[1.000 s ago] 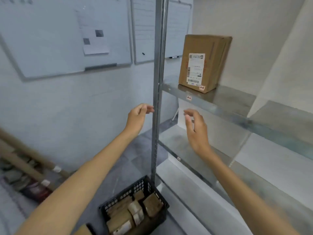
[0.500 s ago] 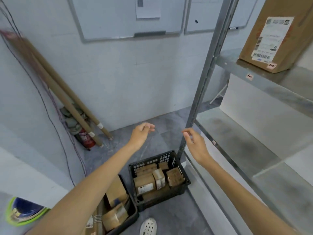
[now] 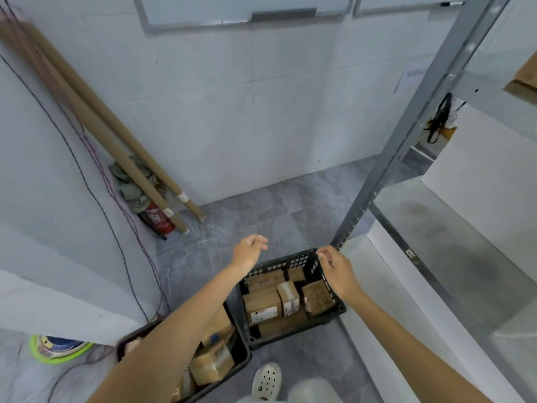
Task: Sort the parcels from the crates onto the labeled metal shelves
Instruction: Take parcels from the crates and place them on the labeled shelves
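Observation:
Two black plastic crates stand on the grey floor. The right crate [image 3: 302,258] holds several brown cardboard parcels [image 3: 263,305]. The nearer left crate [image 3: 241,354] also holds brown parcels [image 3: 212,365], partly hidden by my left forearm. My left hand [image 3: 250,250] hovers empty above the floor, just left of the right crate, fingers loosely curled. My right hand [image 3: 338,270] hangs empty over that crate's far right corner, fingers apart. The metal shelf [image 3: 453,228] runs along the right, its upright post [image 3: 406,135] just beyond my right hand. A brown parcel's corner [image 3: 523,80] shows on an upper shelf.
Long cardboard tubes [image 3: 96,123] lean in the left corner over a red fire extinguisher [image 3: 158,218]. Thin cables [image 3: 96,187] hang down the left wall. A white ledge [image 3: 58,303] juts out at the left. My white clog [image 3: 267,381] stands by the crates.
My view has swung down from the shelf to the crates on the floor. Both empty hands have dropped lower, now over the right crate.

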